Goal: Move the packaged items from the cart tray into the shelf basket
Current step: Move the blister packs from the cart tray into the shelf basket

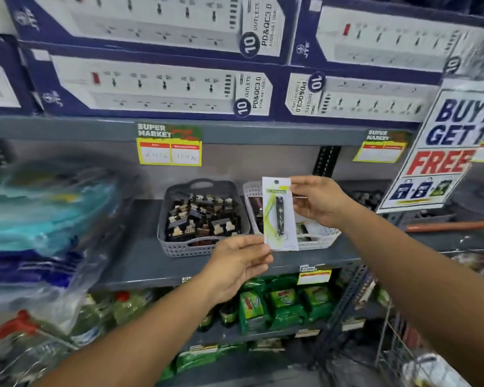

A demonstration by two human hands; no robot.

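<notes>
Fingers (256,251) of the left hand (236,263) pinch the lower left corner of a carded packaged item (279,213), the forearm reaching up from the lower left with the palm turned inward. That card stands upright in the air between both hands, in front of the white basket (323,237) on the grey shelf (140,255), and just right of the grey basket (176,241) filled with small dark packs. A dark slim tool shows through its clear front, under a green band whose print is too blurred to read. On the right, the right hand (317,201) clamps the card's upper right edge between thumb and fingers, its arm coming in from the lower right. Above, blue boxes (157,85) picturing power strips read "10 OUTLETS" and "PD&QC3.0". Yellow price tags (169,148) say "SUPER MARKET". A hanging sign (442,146) at far right reads "BUY 2 GET 1 FREE".
</notes>
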